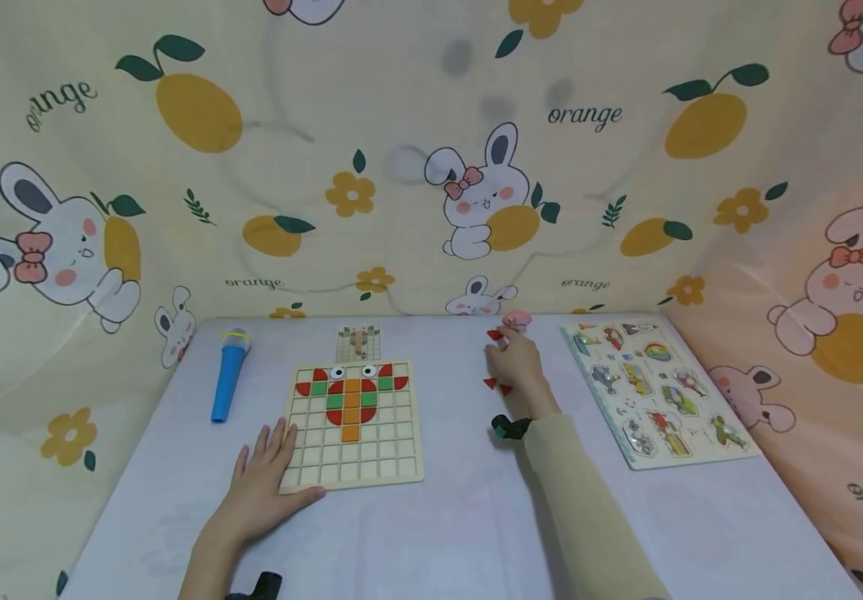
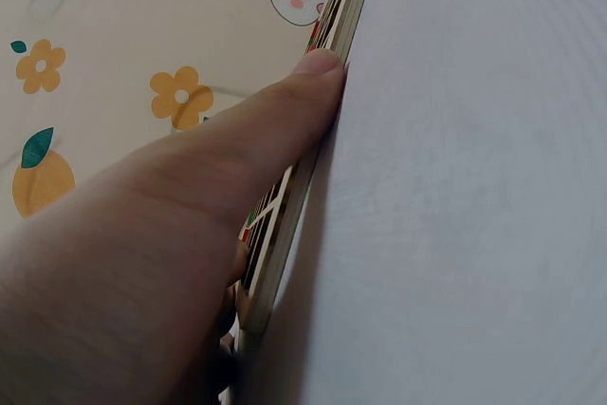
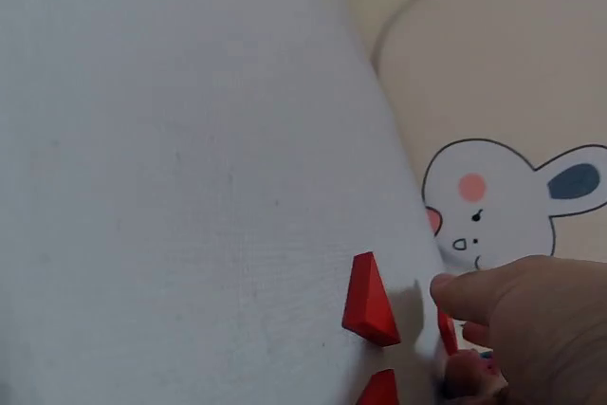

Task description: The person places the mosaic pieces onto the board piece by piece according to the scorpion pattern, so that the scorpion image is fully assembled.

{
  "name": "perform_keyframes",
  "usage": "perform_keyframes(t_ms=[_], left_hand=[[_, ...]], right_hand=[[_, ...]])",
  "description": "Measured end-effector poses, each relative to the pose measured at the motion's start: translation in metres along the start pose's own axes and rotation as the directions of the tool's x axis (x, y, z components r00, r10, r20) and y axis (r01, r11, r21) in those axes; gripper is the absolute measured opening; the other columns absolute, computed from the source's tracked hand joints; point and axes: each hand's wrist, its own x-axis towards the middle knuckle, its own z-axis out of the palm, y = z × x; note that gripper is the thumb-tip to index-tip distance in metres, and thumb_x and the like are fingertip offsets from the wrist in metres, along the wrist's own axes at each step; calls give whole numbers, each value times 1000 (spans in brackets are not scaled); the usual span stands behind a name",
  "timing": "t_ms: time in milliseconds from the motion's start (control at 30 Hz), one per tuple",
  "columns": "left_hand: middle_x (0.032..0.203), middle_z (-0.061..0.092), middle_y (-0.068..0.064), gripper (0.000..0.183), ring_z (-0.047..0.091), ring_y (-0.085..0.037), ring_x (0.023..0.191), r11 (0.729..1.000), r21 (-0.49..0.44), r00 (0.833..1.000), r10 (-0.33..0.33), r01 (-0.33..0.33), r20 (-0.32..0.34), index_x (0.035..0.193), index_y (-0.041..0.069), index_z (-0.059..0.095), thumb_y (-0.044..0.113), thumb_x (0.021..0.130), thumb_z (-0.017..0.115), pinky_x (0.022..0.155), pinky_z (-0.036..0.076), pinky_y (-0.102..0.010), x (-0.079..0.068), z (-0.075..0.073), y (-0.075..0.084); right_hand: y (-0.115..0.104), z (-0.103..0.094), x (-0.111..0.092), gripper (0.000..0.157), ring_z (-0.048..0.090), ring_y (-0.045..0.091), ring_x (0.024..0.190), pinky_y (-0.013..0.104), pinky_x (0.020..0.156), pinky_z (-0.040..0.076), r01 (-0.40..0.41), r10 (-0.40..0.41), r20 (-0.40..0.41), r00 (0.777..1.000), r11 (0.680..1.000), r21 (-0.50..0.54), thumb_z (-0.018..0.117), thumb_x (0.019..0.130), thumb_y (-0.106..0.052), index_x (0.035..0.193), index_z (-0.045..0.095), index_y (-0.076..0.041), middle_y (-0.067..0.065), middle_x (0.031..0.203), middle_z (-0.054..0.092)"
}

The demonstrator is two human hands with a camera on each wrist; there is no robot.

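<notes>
A square wooden grid board (image 1: 393, 454) lies left of the middle, with red, green and orange pieces and two googly-eye pieces laid in its upper part. My left hand (image 1: 254, 492) rests at its lower left corner, fingers spread along the left edge; in the left wrist view the thumb (image 2: 294, 106) touches the board's edge (image 2: 280, 244). Toward the back, my right hand (image 1: 519, 371) pinches a red triangular block (image 3: 447, 331) between thumb and fingers. Close to that hand lie more red triangular blocks (image 3: 370, 305), some partly hidden under it in the head view.
Behind the board sits a small pattern card (image 1: 358, 342). A blue toy microphone (image 1: 228, 379) lies at the left, and a picture puzzle board (image 1: 659, 392) at the right. Something small and pink (image 1: 517, 318) is beyond my right hand, by the table's back edge and the patterned cloth.
</notes>
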Motion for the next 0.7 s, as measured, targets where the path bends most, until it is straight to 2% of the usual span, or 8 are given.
perform_keyframes(t_ms=[100,167,333,500,567,600,700], left_hand=[[177,4,-22,130,-4,-51,161,1000,2,1000,2,-2,-1,168,2,16,80,80,71,124,-10,-73,0,1,0],[177,5,-22,130,-4,-51,161,1000,0,1000,3,-3,-2,168,1,17,80,81,71,124,-10,-74,0,1,0],[177,5,-22,129,-3,-52,161,1000,-4,1000,10,-10,-12,168,1,18,79,81,71,124,-9,-74,-1,1,-1],[177,5,-22,129,-2,-52,161,1000,-2,1000,18,-19,-21,168,0,19,79,81,72,124,-8,-74,0,0,-2],[177,6,-23,129,-2,-52,161,1000,0,1000,20,-20,-22,168,0,19,79,81,72,124,-8,-74,0,1,-2],[177,6,-23,129,-2,-52,161,1000,2,1000,20,-20,-23,168,0,19,79,81,72,124,-8,-75,0,1,-2],[177,6,-23,129,-2,-52,161,1000,2,1000,19,-19,-24,168,0,19,78,81,72,124,-8,-75,0,2,-2]], right_hand=[[1,1,2,52,61,45,125,61,110,48,6,-7,-17,1000,999,-40,62,103,-27,149,58,-4,26,135,67],[2,3,2,49,60,48,129,62,108,49,10,-11,-24,1000,998,-56,62,103,-26,147,61,-5,26,145,63],[3,5,4,49,61,48,129,61,107,50,10,-12,-27,1000,998,-65,62,104,-26,147,60,-5,27,142,64],[1,4,7,53,56,48,137,61,113,46,-27,26,-11,1000,997,-66,62,103,-28,151,58,-5,26,152,57],[1,3,8,51,57,47,135,60,111,47,-30,30,-10,1000,997,-76,62,103,-28,149,59,-6,25,151,58],[1,4,9,49,60,46,132,59,109,49,-28,27,-12,1000,996,-81,62,103,-27,148,61,-7,24,149,60],[1,4,9,42,66,40,109,53,93,55,-14,13,-16,1000,997,-78,63,103,-25,141,65,-8,22,126,72]])
